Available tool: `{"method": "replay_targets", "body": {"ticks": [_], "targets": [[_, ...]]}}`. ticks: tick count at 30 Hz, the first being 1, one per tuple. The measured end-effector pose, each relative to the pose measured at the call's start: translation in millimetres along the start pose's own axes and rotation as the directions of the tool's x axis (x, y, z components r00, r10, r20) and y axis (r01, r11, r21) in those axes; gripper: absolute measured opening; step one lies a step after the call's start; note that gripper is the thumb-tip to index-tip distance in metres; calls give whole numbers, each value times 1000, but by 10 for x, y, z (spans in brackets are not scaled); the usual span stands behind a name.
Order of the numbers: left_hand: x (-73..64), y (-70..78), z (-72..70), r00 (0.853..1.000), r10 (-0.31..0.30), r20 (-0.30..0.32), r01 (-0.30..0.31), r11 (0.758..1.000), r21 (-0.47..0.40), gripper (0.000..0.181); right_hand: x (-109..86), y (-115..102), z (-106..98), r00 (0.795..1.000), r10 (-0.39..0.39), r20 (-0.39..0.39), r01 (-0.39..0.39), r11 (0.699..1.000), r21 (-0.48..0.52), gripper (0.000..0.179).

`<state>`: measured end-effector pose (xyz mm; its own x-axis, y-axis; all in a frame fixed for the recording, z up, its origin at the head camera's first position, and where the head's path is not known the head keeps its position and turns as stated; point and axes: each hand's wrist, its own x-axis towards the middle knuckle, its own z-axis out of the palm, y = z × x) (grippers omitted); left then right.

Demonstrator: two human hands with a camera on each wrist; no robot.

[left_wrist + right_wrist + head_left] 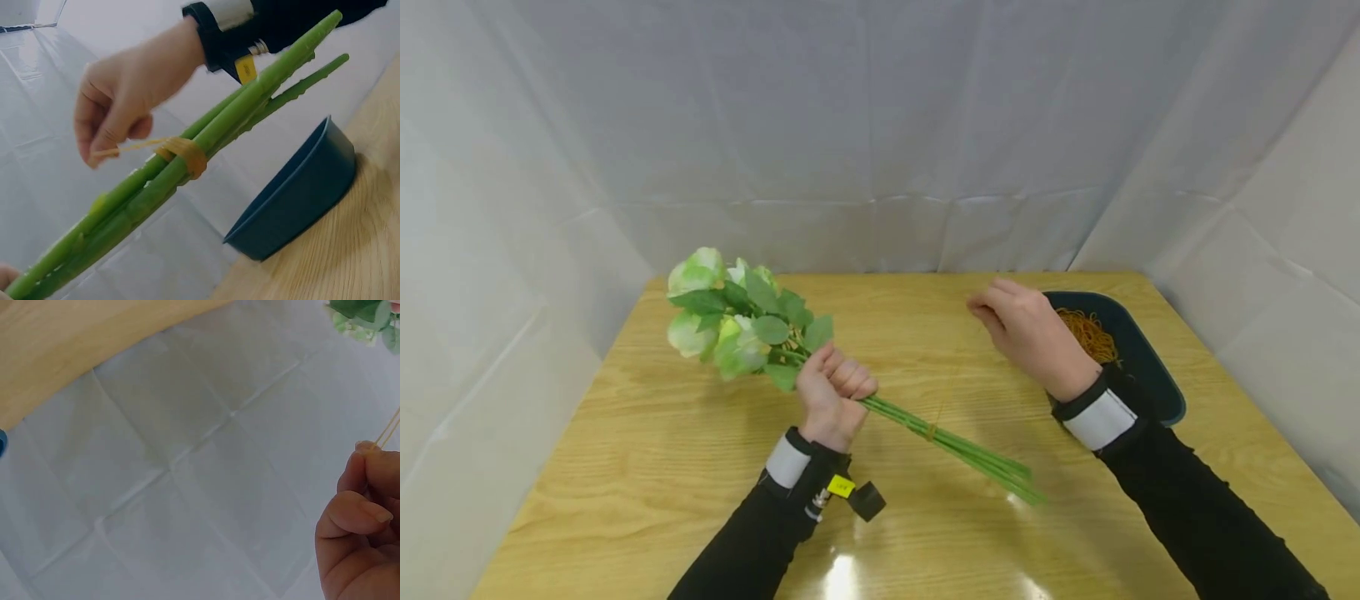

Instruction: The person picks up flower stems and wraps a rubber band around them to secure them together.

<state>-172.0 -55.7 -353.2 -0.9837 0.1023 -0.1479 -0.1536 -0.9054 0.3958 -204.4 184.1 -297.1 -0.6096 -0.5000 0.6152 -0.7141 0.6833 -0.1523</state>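
A bunch of pale green artificial flowers (737,321) with leafy green stems (970,454) lies slantwise across the head view, blooms at the upper left. My left hand (835,392) grips the stems just below the leaves. Around the stems, farther down, a yellowish rubber band (185,156) is wound. One stretch of that band is pulled out taut, and my right hand (1026,329) pinches its end between thumb and finger. In the right wrist view two thin strands run from the fingertips (369,447). The stems' lower ends point right, held by nothing.
A dark blue plastic bin (1142,367) stands at the right of the wooden table (662,467), partly behind my right wrist. Inside it lies a pile of rubber bands (1090,335). Whitish sheeting (880,125) hangs behind the table and along both sides.
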Motion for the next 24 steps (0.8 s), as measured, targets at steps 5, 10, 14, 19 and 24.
{"method": "replay_targets", "body": {"ticks": [5,10,14,19,24], "targets": [[-35,-3,33,1000,-10,-21,10,999,-33,55,-75,39,133,996,68,49,-70,997,29,7],[-74,12,45,1000,-15,3,15,994,-108,53,-244,23,290,989,121,80,-125,991,42,7],[-99,17,59,999,-18,31,22,986,-165,53,-358,11,434,986,148,79,-153,986,63,6],[-119,18,87,999,-18,32,25,973,-229,53,-449,-41,605,982,173,81,-182,974,132,6],[-119,41,117,1000,-20,16,24,946,-324,52,-528,-155,735,968,214,128,-235,955,183,5]]}}
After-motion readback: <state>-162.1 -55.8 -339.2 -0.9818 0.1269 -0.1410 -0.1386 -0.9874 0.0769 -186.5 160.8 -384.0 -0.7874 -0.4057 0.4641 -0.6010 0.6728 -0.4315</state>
